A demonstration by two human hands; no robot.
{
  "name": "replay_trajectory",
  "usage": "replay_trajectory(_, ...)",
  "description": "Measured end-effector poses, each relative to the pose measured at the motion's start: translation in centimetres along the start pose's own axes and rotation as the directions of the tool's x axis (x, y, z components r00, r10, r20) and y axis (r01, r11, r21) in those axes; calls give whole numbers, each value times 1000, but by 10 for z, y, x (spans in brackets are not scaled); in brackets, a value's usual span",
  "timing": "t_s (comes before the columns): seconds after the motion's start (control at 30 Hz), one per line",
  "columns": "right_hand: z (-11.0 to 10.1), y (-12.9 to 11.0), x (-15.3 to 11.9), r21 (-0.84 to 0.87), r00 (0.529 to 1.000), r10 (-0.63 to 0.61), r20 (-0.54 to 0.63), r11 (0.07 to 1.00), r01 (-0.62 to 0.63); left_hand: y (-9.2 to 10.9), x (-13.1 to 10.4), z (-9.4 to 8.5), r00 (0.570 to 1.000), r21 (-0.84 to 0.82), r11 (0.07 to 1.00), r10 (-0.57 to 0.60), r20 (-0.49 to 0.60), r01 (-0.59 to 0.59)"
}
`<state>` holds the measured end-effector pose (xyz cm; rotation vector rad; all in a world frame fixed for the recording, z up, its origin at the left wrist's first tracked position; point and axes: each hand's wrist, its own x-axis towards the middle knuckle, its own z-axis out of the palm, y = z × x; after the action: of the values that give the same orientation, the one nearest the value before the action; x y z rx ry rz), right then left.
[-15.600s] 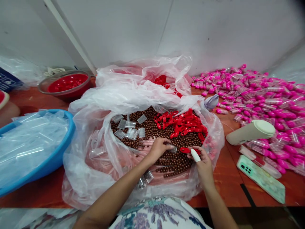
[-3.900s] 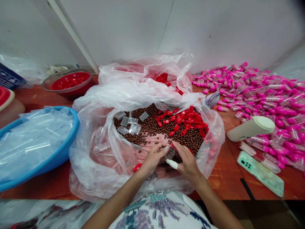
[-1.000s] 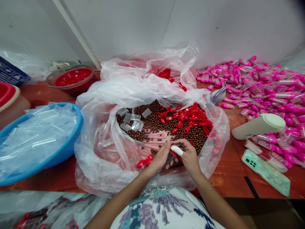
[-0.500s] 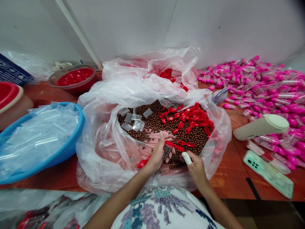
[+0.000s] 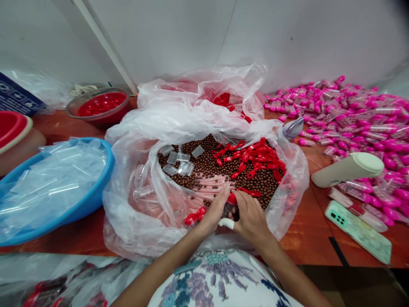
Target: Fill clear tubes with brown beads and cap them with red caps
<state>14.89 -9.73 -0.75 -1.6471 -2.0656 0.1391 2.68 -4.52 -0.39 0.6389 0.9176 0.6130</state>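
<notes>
My left hand [image 5: 214, 212] is closed round a small clear tube of brown balls [image 5: 228, 208] with a red cap [image 5: 231, 198] on top. My right hand [image 5: 252, 215], with a white cover on its thumb, is wrapped round the tube from the other side, its fingers over the cap. Both hands are low inside a clear plastic bag [image 5: 128, 226] full of brown balls [image 5: 204, 164]. Red plastic caps with handles [image 5: 262, 155] lie heaped on the balls at the right. Several clear empty tubes [image 5: 183, 166] lie at the left, and red-capped pieces [image 5: 194, 216] rest near my left wrist.
A blue basin [image 5: 110, 164] of clear tubes stands at the left, with a bowl of red pieces [image 5: 102, 104] behind it. At the right are a pile of pink-capped tubes [image 5: 354, 106], a pale bottle [image 5: 347, 170], a phone [image 5: 359, 232] and a purple scoop [image 5: 292, 128].
My right hand has moved left and up from beside the red handle onto the tube in my left hand. The red cap is now at the tube's top, under my fingers.
</notes>
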Motion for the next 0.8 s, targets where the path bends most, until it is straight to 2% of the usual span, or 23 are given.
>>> replay_trajectory(0.3, 7, 4, 7, 5, 974, -222, -45, 975, 223, -9, -10, -8, 998, 68, 995, 70, -5, -69)
replay_trajectory(0.4, 10, -1, 4, 83, 978, -209, 10, 975, 208, -3, -19, -21, 996, 275, 958, 78, 35, -84)
replay_trajectory(0.47, 10, -7, 1, 163, 983, -173, 60, 973, 162, 11, -22, -35, 982, 510, 839, 165, 92, -189)
replay_trajectory(0.53, 9, -14, -3, 232, 978, -162, 132, 964, 128, 32, -20, -54, 944, 700, 650, 312, 112, -298)
replay_trajectory(0.57, 8, -17, -5, 257, 969, -176, 174, 958, 128, 42, -17, -64, 914, 773, 551, 394, 91, -314)
replay_trajectory(0.63, 8, -22, -8, 292, 941, -234, 245, 943, 158, 63, -10, -86, 836, 904, 355, 549, 6, -239)
replay_trajectory(0.7, 11, -20, -9, 304, 924, -262, 278, 937, 174, 79, -1, -106, 745, 984, 164, 664, -59, -68)
replay_trajectory(0.73, 13, -17, -9, 298, 928, -252, 274, 940, 167, 84, 3, -113, 719, 997, 79, 692, -65, 14)
replay_trajectory(0.8, 17, -3, -8, 246, 956, -185, 229, 961, 127, 90, 12, -123, 711, 991, -64, 702, -42, 122)
